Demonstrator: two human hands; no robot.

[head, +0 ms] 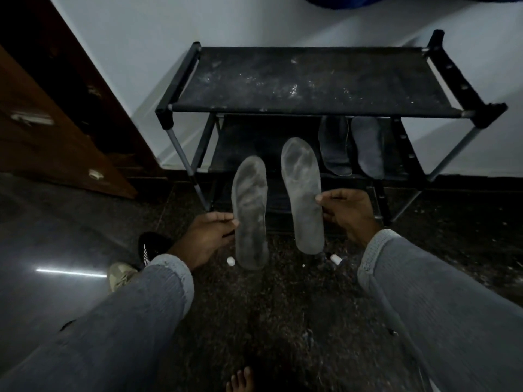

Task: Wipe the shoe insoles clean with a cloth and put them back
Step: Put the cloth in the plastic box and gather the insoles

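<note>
Hands both busy: left hand (208, 236) pinched left grey dusty foam insole (250, 213) at its edge, right hand (346, 212) pinched right grey dusty foam insole (302, 193) likewise. Held side by side, apart, toes far, above dark speckled floor (283, 306), near black fabric shoe rack (311, 80). Two dark insoles (351, 148) lay on lower shelf, right. Sneakers (135, 258) sat left.

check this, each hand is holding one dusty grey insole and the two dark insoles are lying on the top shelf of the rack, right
Not quite. The head view shows the two dark insoles on the lower shelf, under the dusty top shelf. The rest holds: the left hand and right hand each pinch one dusty grey insole.
</note>
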